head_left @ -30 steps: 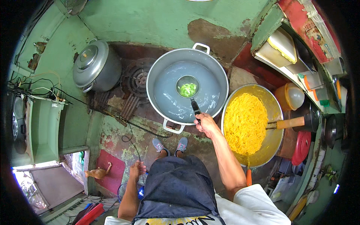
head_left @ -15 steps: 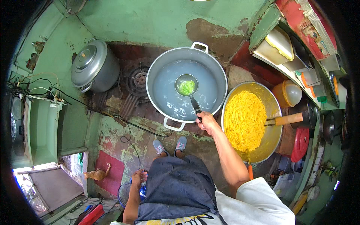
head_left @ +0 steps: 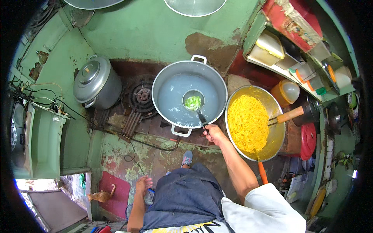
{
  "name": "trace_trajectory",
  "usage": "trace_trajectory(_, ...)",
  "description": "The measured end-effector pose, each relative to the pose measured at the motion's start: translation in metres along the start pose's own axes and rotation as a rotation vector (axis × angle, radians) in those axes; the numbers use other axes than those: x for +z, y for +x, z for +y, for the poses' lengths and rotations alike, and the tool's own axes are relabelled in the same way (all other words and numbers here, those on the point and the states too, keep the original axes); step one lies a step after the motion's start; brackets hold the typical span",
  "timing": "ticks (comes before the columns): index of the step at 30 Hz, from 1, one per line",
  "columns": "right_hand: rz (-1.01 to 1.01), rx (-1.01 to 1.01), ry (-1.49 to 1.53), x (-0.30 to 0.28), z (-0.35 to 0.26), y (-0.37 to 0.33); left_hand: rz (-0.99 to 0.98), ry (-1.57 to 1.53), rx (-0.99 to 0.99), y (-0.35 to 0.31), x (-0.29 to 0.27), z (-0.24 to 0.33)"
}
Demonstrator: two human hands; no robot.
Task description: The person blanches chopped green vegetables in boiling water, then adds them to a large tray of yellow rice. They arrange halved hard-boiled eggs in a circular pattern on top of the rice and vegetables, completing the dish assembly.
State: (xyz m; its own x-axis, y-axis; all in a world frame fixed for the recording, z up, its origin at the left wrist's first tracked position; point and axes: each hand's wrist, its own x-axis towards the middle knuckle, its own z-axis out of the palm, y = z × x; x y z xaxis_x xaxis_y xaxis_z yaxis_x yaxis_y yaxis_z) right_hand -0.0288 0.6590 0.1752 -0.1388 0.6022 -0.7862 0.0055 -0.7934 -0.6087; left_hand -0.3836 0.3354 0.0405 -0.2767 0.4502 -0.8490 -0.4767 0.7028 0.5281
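My right hand (head_left: 214, 134) is closed round the black handle of a small round strainer (head_left: 200, 113). In the strainer's bowl lie pale and bright green chopped vegetables (head_left: 192, 103). It is over the right part of a large grey metal pot (head_left: 157, 105) of cloudy water; whether its underside touches the water is hard to see. To the right stands a wide metal basin (head_left: 278, 134) heaped with yellow noodles (head_left: 247, 124). A wooden-handled utensil (head_left: 291, 115) and an orange-handled one (head_left: 262, 173) rest in it. My left hand (head_left: 143, 183) hangs low by my apron, fingers apart, holding nothing.
A gas burner (head_left: 140, 95) and a lidded pot (head_left: 103, 79) stand left of the water pot. A black cable or hose (head_left: 155, 147) runs along the stove's front. An orange cat (head_left: 101, 195) is on a red mat (head_left: 116, 182). Shelves (head_left: 268, 68) with containers line the right.
The view has shifted, and more of the wall shows at the top. The strainer stays over the pot in my right hand. My left hand's fingers have spread, and one shoe is now hidden.
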Motion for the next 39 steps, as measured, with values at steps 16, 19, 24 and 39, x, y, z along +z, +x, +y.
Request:
trace_trajectory(16,0.021,0.158,0.146,0.038,0.017,0.020,-0.026,0.240,0.120,-0.055,-0.150,-0.171)
trace_trajectory(19,0.011,0.170,0.075,0.047,0.017,0.023,0.022,0.101,0.029,-0.053,-0.168,-0.217)
trace_trajectory(24,0.013,0.153,0.108,0.058,0.024,0.026,-0.009,-0.263,-0.024,-0.024,-0.162,-0.264)
trace_trajectory(39,-0.082,0.097,0.141,0.040,0.029,0.034,0.081,-0.162,0.027,-0.041,-0.109,-0.170)
